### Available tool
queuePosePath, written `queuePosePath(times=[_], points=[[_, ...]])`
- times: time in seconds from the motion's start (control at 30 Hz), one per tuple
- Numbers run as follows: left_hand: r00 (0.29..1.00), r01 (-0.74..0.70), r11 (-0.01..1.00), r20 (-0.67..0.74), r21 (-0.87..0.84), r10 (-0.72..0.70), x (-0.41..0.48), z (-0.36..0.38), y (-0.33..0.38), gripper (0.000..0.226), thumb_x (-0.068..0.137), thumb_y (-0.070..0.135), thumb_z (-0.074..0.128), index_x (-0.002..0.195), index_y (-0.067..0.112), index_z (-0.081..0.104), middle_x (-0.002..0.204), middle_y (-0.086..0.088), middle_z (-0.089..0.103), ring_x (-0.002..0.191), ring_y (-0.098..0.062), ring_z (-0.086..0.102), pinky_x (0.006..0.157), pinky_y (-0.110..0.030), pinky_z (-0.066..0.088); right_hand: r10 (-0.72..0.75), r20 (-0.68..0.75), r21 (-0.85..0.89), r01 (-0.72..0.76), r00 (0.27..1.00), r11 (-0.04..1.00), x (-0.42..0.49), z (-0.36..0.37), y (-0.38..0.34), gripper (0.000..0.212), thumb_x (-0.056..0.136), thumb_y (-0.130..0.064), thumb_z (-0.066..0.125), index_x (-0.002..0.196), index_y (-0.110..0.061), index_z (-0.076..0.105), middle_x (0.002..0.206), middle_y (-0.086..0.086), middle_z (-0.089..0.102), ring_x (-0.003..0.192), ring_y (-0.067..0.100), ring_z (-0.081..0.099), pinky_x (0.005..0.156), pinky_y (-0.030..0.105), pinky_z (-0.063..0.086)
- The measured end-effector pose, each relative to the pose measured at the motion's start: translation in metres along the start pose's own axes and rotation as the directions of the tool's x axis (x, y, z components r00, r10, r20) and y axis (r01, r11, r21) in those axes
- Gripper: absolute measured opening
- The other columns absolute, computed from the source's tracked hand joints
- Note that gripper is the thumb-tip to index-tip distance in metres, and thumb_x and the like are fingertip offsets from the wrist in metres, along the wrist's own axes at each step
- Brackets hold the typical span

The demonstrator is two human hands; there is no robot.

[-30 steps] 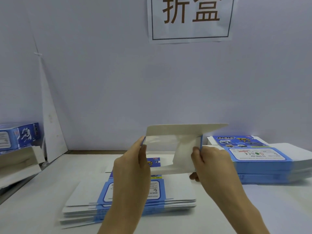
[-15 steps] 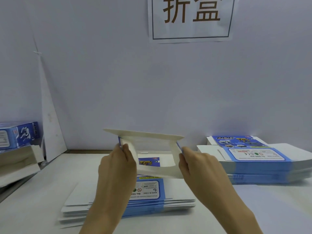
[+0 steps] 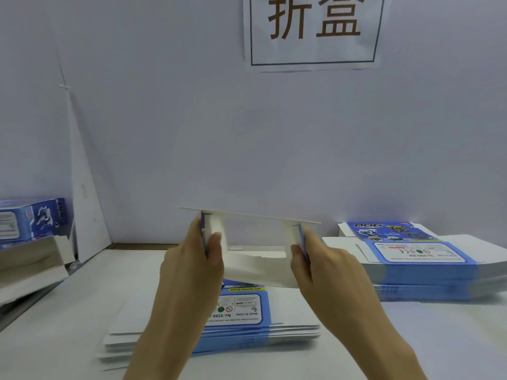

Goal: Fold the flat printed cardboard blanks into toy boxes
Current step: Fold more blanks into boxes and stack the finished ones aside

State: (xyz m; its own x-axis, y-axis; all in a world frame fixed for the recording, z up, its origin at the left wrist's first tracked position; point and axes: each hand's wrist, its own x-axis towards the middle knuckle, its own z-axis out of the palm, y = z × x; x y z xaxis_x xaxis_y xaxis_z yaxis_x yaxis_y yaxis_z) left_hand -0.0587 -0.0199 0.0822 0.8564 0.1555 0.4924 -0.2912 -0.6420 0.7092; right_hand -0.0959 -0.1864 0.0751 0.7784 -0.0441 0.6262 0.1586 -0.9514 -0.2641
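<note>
Both hands were raised in front of the person, above the white table (image 3: 68, 311), with the forearms reaching forward and up from the lower edge of the view. Between them they held one half-opened box (image 3: 255, 266), well clear of the tabletop. Its white inner faces were turned toward the camera, and its top panel showed almost edge-on as a thin pale line that sloped slightly down to the right.

The left hand (image 3: 189, 264) gripped the left side wall of the box. Its thumb was pressed on the white inner face and the other fingers were tucked behind, on the blue printed outer face. The right hand (image 3: 329, 267) gripped the right side wall in the same way, thumb inside and fingers curled round the outside. The backs of both hands faced the camera and the wrists were fairly straight.

Directly under the held box, a low stack of flat blanks (image 3: 247, 322) lay on the table, printed side up. A taller stack of blanks (image 3: 428, 259) sat to the right, near the wall. At the far left a folded blue box (image 3: 33, 218) rested on some pale cardboard. A paper sign (image 3: 315, 31) with two large characters hung on the wall above.
</note>
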Motion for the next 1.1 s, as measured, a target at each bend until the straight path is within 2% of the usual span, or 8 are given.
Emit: queuePosePath(times=[0.17,0.4,0.5,0.57,0.7,0.8,0.93,1.1], points=[[1.0,-0.01,0.999,-0.013,0.041,0.011,0.001,0.006,-0.003,0.017,0.101,0.023,0.035,0.088,0.015,0.043,0.068,-0.007,0.06,0.064,-0.025,0.063,0.058,-0.037,0.05,-0.002,-0.05,-0.005,0.002,0.999,1.0,-0.001,-0.005,0.0,0.029,0.076,-0.001,0.072,0.105,-0.001,0.068,0.04,-0.004,0.03,0.035,0.014,0.015,0.038,0.024,0.014],[0.995,-0.089,0.996,0.041,0.022,0.088,0.0,0.007,-0.006,0.028,0.101,0.027,0.04,0.076,0.014,0.048,0.063,-0.001,0.056,0.058,-0.016,0.056,0.056,-0.025,0.048,0.038,-0.031,0.027,-0.037,0.999,0.999,0.0,-0.004,0.006,0.02,0.093,-0.015,0.048,0.106,-0.009,0.062,0.05,-0.007,0.033,0.049,0.024,0.036,0.05,0.034,0.025],[0.986,-0.095,0.982,0.119,-0.163,0.115,-0.003,0.005,-0.004,0.044,0.088,0.057,0.041,0.117,0.027,0.055,0.083,0.01,0.066,0.076,-0.006,0.063,0.064,-0.02,0.05,0.188,-0.028,0.248,-0.176,0.982,0.953,0.0,-0.006,0.006,0.033,0.093,-0.02,0.047,0.125,-0.013,0.051,0.051,-0.001,0.052,0.049,0.022,0.051,0.046,0.031,0.037],[0.963,-0.061,0.942,0.23,-0.33,0.143,-0.005,0.008,-0.006,0.091,0.071,0.069,0.05,0.15,0.037,0.018,0.122,0.026,0.056,0.108,0.008,0.055,0.08,-0.006,0.044,0.356,0.136,0.568,-0.367,0.925,0.737,0.002,-0.007,0.007,0.028,0.093,-0.015,0.046,0.121,-0.014,0.044,0.055,0.008,0.064,0.044,0.023,0.06,0.04,0.029,0.043],[0.896,-0.254,0.895,0.26,-0.367,0.361,-0.01,0.018,-0.005,0.133,0.052,0.07,0.073,0.133,0.059,-0.032,0.14,0.044,0.006,0.121,0.035,0.013,0.089,0.008,0.027,0.406,0.303,0.836,-0.445,0.863,0.322,0.005,-0.016,0.002,0.007,0.092,-0.001,0.043,0.097,-0.006,0.044,0.049,0.016,0.061,0.034,0.029,0.056,0.03,0.026,0.04],[0.883,-0.394,0.894,0.182,-0.214,0.433,-0.012,0.025,-0.002,0.141,0.046,0.075,0.075,0.127,0.056,-0.04,0.157,0.017,-0.004,0.146,-0.001,0.004,0.119,-0.038,0.024,0.367,0.443,0.858,-0.505,0.818,0.088,0.005,-0.026,-0.002,0.005,0.096,-0.007,0.046,0.095,-0.003,0.048,0.051,0.022,0.061,0.033,0.027,0.055,0.031,0.025,0.04],[0.873,-0.487,0.87,-0.007,-0.076,0.488,-0.007,0.026,-0.004,0.128,0.054,0.074,0.064,0.145,0.037,-0.019,0.159,-0.009,0.005,0.148,-0.028,0.008,0.111,-0.062,0.026,0.21,0.545,0.773,-0.583,0.812,0.249,0.003,-0.038,0.0,0.021,0.091,-0.024,0.057,0.088,-0.003,0.055,0.055,0.017,0.063,0.039,0.026,0.057,0.035,0.024,0.042],[0.808,-0.582,0.811,0.071,-0.063,0.585,-0.001,0.015,-0.018,0.119,0.06,0.054,0.066,0.145,0.046,-0.017,0.146,0.002,0.014,0.133,-0.024,0.03,0.104,-0.051,0.04,0.408,0.34,0.767,-0.501,0.847,0.4,0.007,-0.047,0.021,0.039,0.08,-0.045,0.063,0.061,-0.011,0.064,0.051,0.006,0.057,0.038,0.017,0.051,0.043,0.025,0.047]])
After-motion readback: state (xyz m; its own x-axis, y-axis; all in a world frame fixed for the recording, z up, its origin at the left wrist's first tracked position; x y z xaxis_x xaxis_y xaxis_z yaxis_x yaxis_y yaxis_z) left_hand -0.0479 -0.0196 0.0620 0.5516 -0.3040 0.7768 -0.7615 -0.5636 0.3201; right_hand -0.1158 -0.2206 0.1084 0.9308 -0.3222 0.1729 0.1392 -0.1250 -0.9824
